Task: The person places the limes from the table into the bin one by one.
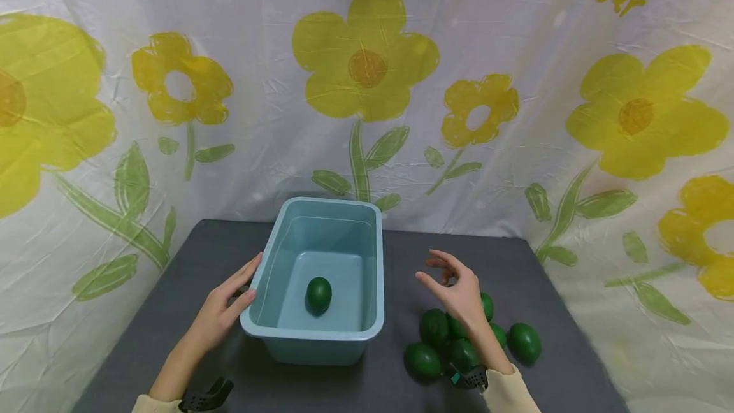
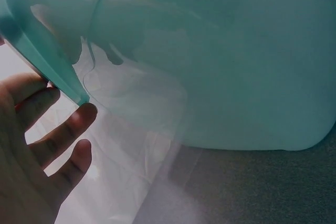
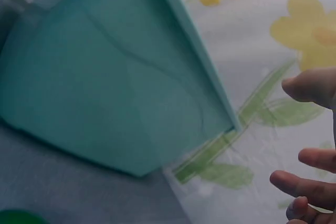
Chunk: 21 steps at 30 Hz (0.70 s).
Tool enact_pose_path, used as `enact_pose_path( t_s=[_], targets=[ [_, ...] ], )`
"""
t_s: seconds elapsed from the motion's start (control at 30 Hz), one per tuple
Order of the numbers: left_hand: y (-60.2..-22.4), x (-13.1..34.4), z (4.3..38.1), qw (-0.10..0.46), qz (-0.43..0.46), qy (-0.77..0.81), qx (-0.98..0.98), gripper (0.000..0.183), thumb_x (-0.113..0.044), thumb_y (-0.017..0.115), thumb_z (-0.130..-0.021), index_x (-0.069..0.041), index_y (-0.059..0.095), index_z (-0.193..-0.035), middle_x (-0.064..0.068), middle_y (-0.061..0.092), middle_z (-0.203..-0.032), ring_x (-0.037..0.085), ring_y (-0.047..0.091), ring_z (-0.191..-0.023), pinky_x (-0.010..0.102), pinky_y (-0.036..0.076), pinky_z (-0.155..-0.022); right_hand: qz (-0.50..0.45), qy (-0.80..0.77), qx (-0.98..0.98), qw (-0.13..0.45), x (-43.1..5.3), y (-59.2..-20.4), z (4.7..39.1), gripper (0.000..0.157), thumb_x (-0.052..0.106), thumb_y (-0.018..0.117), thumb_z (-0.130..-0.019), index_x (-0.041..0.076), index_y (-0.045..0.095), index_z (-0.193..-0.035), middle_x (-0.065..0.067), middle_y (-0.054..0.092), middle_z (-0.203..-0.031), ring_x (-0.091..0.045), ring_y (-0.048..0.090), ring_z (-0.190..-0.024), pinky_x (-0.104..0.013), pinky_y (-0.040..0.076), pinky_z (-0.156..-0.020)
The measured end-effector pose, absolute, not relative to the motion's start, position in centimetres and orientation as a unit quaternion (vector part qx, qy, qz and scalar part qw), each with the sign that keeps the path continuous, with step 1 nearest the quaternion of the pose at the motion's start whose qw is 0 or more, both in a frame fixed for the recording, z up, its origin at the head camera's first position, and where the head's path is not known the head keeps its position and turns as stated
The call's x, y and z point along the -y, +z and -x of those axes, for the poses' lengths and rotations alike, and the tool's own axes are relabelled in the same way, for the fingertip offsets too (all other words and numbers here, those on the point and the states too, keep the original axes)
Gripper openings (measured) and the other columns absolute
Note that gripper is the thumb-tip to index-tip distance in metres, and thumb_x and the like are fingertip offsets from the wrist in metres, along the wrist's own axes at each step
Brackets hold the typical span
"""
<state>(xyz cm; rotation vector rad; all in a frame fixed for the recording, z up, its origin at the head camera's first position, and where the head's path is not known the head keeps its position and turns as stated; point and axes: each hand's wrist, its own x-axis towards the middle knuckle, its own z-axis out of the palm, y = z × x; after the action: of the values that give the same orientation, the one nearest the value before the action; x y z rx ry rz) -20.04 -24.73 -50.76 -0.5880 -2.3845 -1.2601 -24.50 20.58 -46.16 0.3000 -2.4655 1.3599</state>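
Note:
A pale blue plastic tub (image 1: pixel 312 335) stands on the table, and a single dark green oval fruit (image 1: pixel 318 295) lies on its floor. My left hand (image 1: pixel 215 317) is at the tub's left side, its fingers extended along the outside and its thumb at the rim. In the left wrist view, fingertips (image 2: pixel 86 113) reach the underside of the rim. To the right of the tub, my right hand (image 1: pixel 461 295) hovers with thumb and fingers spread apart, holding nothing. Below it lies a pile of several more green fruits (image 1: pixel 423 362), partly hidden by the forearm.
A dark grey cloth (image 1: pixel 275 394) covers the table. Behind and on both sides hangs a white curtain (image 1: pixel 258 164) printed with yellow flowers. One green fruit (image 1: pixel 524 343) lies at the right edge of the pile.

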Motion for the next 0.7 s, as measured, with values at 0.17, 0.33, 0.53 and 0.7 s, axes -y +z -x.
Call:
enact_pose_path(
  t_s=[0.17,0.33,0.53,0.7],
  targets=[
    [-50.7,24.8,20.0,0.19,0.212,-0.449,0.847,0.062,-0.004,0.055,-0.105,-0.008,0.039,-0.164,0.026,0.043,-0.163,-0.015,0.037,-0.14,0.009,0.041,-0.094,-0.097,0.441,0.878,0.159,-21.7,-47.7,23.6,0.053,0.024,0.087,-0.089,0.012,0.07,-0.138,-0.008,0.078,-0.114,-0.009,0.046,-0.069,-0.027,0.036,-0.064],
    [-50.8,24.7,20.1,0.19,0.219,-0.449,0.845,0.062,-0.003,0.055,-0.105,-0.007,0.039,-0.164,0.024,0.042,-0.164,-0.013,0.037,-0.142,0.008,0.04,-0.097,-0.07,0.411,0.899,0.134,-22.7,-48.9,22.9,0.06,0.029,0.088,-0.088,0.009,0.068,-0.141,-0.012,0.078,-0.118,-0.007,0.039,-0.062,-0.027,0.04,-0.067],
    [-50.7,24.8,20.1,0.19,0.214,-0.447,0.848,0.061,-0.003,0.056,-0.105,-0.005,0.039,-0.164,0.025,0.043,-0.163,-0.015,0.036,-0.142,0.006,0.037,-0.098,-0.051,0.358,0.929,0.081,-23.5,-49.6,22.4,0.069,0.038,0.087,-0.088,0.005,0.065,-0.145,-0.015,0.075,-0.126,-0.009,0.04,-0.053,-0.03,0.047,-0.065],
    [-50.7,24.7,20.0,0.192,0.213,-0.448,0.847,0.061,-0.003,0.055,-0.105,-0.004,0.039,-0.164,0.025,0.042,-0.164,-0.015,0.036,-0.142,0.007,0.039,-0.097,-0.051,0.303,0.95,0.051,-24.0,-49.7,22.4,0.071,0.038,0.087,-0.087,0.001,0.064,-0.144,-0.019,0.073,-0.129,-0.023,0.067,-0.07,-0.048,0.057,-0.082]
  ],
)
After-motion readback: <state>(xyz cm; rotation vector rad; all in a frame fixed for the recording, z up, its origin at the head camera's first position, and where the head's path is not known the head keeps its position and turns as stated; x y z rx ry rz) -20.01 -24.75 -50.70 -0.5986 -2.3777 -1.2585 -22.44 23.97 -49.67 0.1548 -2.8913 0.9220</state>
